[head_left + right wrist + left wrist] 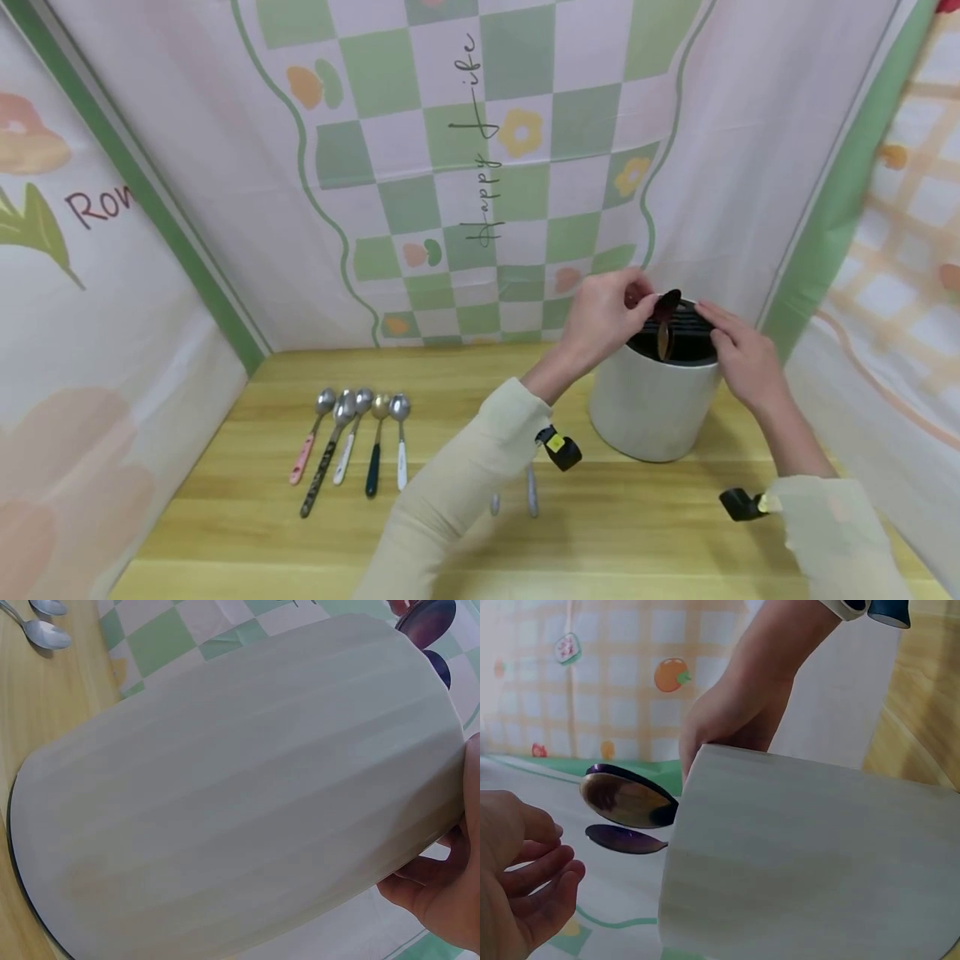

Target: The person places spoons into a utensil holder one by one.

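A white utensil holder [654, 408] with a dark, slatted top stands on the table at the right. Dark, shiny spoons [628, 799] stick up out of it, bowls uppermost; their handles are hidden inside. My left hand [606, 315] is beside the spoon bowls at the rim. In the left wrist view, a gap separates its loosely bent fingers [544, 874] from the bowls, and it holds nothing. With my right hand [742, 358] I grip the holder's rim on the right side, thumb near the opening and other fingers bent against the outer wall.
Several spoons [344, 408] with pink, white, dark green and patterned handles lie side by side on the wooden table [247, 500] at the left. More handle ends [532, 492] show beside my left forearm. Printed cloth [517, 200] hangs behind and at both sides.
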The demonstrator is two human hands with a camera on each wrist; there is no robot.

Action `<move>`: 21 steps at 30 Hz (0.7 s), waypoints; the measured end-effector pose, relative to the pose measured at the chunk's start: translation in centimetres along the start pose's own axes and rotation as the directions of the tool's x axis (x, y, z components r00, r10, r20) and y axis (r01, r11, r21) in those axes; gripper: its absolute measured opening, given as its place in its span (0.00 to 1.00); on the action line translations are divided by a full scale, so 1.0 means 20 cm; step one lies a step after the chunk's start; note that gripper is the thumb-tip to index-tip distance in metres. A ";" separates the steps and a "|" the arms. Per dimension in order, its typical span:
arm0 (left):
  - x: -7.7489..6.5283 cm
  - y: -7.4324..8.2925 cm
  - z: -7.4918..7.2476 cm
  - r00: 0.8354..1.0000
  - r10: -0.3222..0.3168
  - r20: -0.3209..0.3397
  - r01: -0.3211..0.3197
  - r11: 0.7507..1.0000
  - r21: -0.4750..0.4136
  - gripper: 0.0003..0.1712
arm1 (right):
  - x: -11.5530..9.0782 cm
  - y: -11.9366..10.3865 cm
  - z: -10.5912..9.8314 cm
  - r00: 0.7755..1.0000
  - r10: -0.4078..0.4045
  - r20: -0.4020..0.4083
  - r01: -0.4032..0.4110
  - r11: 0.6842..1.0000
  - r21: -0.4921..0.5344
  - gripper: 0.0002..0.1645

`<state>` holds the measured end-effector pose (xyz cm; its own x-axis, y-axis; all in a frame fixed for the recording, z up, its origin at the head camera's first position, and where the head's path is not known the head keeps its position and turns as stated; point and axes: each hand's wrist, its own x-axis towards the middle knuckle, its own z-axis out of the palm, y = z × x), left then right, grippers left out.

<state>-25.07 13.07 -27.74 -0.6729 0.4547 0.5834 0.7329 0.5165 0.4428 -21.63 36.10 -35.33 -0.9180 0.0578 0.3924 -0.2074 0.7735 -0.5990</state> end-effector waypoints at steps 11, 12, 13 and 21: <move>-0.12 -0.10 -0.04 0.999 -0.040 -0.015 0.038 0.996 -0.076 0.05 | 0.00 0.00 0.01 1.000 -0.006 0.015 0.006 1.000 0.007 0.29; -0.13 -0.10 -0.05 0.999 -0.041 -0.015 0.040 0.996 -0.083 0.04 | 0.00 0.00 0.01 1.000 -0.005 0.016 0.005 1.000 0.005 0.29; -0.14 -0.11 -0.05 0.999 -0.042 -0.016 0.041 0.996 -0.084 0.04 | 0.00 0.00 0.01 1.000 -0.006 0.016 0.006 1.000 0.004 0.29; -0.24 -0.14 -0.08 0.996 -0.092 0.020 0.094 0.985 -0.146 0.02 | 0.00 0.00 0.00 1.000 -0.009 0.024 0.009 1.000 0.006 0.30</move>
<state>-23.68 8.25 -30.66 -0.7395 0.4198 0.5262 0.6730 0.4457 0.5903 -21.66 36.10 -35.33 -0.9241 0.0356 0.3804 -0.2172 0.7702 -0.5996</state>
